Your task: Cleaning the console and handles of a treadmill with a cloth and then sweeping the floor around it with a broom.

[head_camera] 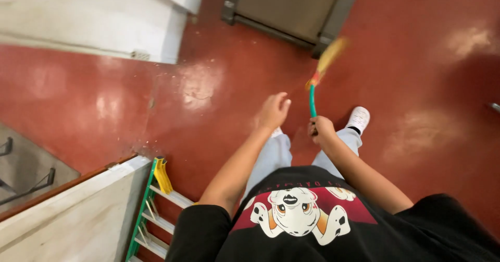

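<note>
Broom (324, 69), blurred, with green handle and yellow bristles at frame centre, sits in our right hand's (321, 131) closed grip over the red floor (104, 100), whose pale specks remain, while our left hand (272, 111) hangs open, empty.

open red floor (156, 106) ahead, green ladder (148, 210) lower left, doorway frame (276, 28) beyond
</note>
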